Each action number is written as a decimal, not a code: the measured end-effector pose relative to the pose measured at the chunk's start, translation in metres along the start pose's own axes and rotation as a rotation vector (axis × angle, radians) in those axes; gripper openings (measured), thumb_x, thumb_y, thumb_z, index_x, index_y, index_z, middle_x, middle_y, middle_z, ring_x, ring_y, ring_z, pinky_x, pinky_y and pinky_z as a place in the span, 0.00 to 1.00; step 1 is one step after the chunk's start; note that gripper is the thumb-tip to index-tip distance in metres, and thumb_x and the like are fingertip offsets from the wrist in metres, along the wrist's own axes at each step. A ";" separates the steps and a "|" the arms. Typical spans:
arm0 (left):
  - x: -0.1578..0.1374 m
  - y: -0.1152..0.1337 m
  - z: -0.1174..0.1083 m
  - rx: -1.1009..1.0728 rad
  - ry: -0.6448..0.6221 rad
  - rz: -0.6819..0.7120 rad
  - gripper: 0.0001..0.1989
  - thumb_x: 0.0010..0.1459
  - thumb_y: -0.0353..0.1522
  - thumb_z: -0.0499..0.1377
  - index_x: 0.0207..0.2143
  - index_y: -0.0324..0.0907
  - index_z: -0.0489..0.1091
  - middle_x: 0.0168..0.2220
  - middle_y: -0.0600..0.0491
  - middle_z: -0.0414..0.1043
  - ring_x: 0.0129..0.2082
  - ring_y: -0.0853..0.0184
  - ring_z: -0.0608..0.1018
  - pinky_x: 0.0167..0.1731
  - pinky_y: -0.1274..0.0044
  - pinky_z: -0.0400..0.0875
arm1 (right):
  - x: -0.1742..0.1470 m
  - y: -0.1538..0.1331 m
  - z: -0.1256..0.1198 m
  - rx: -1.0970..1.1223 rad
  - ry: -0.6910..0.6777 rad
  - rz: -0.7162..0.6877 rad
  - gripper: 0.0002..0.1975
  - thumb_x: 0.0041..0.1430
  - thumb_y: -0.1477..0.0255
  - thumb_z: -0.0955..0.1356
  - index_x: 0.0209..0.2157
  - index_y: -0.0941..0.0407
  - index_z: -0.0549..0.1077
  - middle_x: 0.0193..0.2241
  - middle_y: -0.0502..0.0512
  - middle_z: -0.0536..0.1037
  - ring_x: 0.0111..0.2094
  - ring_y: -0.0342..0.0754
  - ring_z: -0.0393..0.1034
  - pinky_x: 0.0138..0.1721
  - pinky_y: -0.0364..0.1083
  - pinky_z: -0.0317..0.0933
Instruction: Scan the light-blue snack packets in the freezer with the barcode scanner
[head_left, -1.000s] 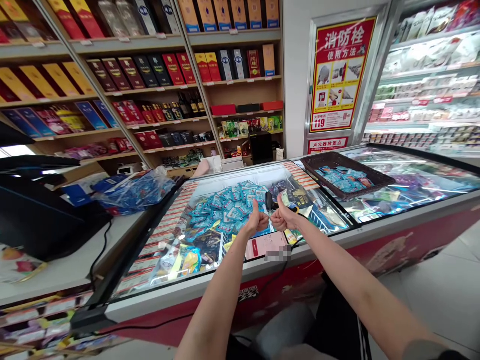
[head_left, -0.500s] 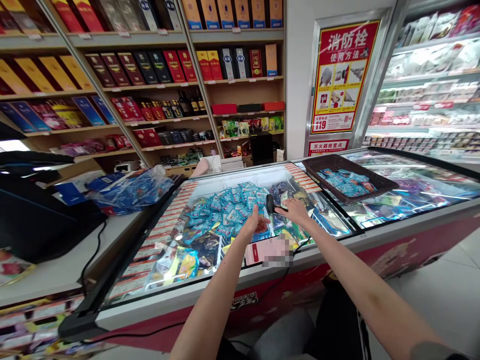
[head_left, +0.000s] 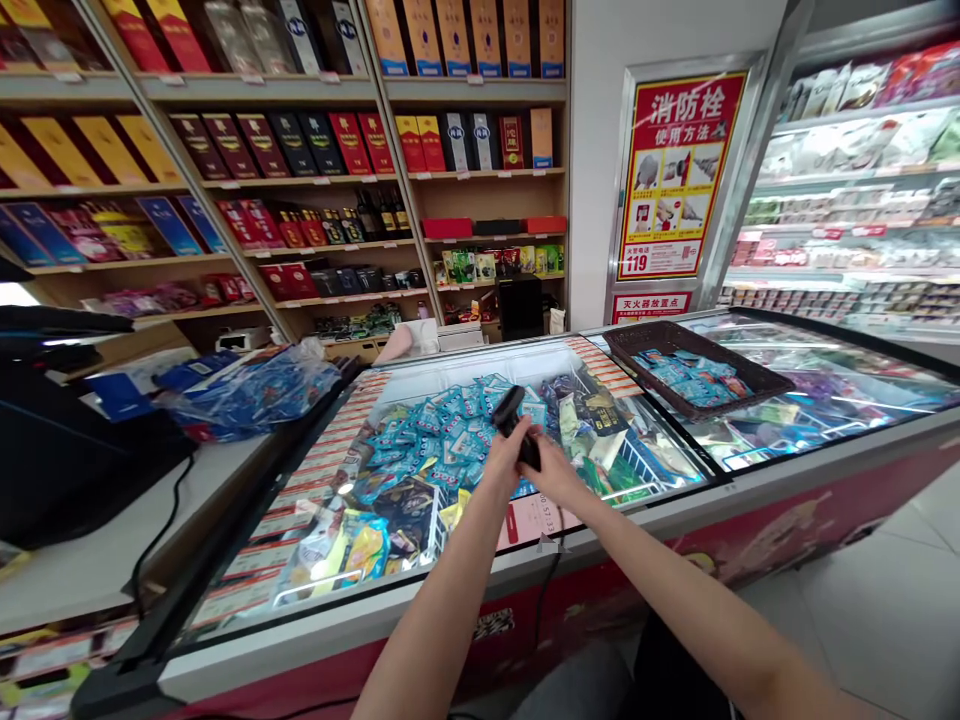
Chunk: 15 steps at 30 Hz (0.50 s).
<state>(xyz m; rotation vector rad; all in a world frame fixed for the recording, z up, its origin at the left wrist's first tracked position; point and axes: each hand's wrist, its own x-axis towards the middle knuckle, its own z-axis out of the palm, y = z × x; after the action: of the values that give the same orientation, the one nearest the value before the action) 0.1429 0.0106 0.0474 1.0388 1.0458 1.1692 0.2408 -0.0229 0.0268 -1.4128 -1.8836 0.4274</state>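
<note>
Over the freezer, both my hands close around a black handheld barcode scanner [head_left: 508, 408], its head pointing up and to the left. My left hand [head_left: 505, 458] wraps its near left side, while my right hand [head_left: 553, 470] grips the handle from the right. Beneath and beyond them, a heap of small blue packets [head_left: 450, 425] spreads over the freezer's glass top. Close below my hands, at the front edge, lies a phone [head_left: 534, 520] with a pink screen. A black cable [head_left: 550, 585] hangs down the freezer front.
A dark woven tray [head_left: 694, 408] with more blue packets rests on the right of the chest freezer [head_left: 637, 535]. A plastic bag of blue packets [head_left: 259, 385] lies on the left counter [head_left: 225, 480]. Shelves of boxed goods [head_left: 300, 145] stand behind.
The scanner has moved left and turned, its handle now between both hands. My left hand, open before, has closed on it. The view has shifted slightly.
</note>
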 end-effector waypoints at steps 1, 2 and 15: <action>-0.002 0.010 -0.010 0.000 -0.005 0.016 0.26 0.45 0.47 0.62 0.42 0.40 0.66 0.35 0.49 0.74 0.32 0.69 0.76 0.35 0.76 0.70 | -0.003 -0.008 0.004 0.052 0.013 -0.060 0.26 0.55 0.62 0.65 0.54 0.58 0.60 0.46 0.61 0.70 0.46 0.51 0.65 0.45 0.48 0.59; -0.005 0.021 -0.022 0.010 -0.014 0.025 0.26 0.43 0.45 0.64 0.42 0.40 0.66 0.34 0.50 0.74 0.31 0.69 0.75 0.34 0.76 0.70 | -0.005 -0.013 0.007 0.085 0.028 -0.115 0.28 0.55 0.61 0.65 0.55 0.57 0.59 0.48 0.60 0.69 0.48 0.51 0.64 0.47 0.49 0.58; 0.023 0.067 -0.108 1.329 0.108 0.436 0.18 0.49 0.36 0.55 0.45 0.43 0.66 0.35 0.50 0.74 0.34 0.61 0.75 0.28 0.77 0.62 | 0.079 0.077 0.024 -0.321 0.107 0.338 0.32 0.55 0.47 0.57 0.43 0.62 0.71 0.47 0.73 0.67 0.52 0.63 0.57 0.49 0.56 0.52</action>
<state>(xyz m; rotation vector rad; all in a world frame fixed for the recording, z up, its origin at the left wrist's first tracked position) 0.0264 0.0484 0.0897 2.3268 1.7915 0.7570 0.2659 0.0805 -0.0116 -1.9408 -1.6815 0.2076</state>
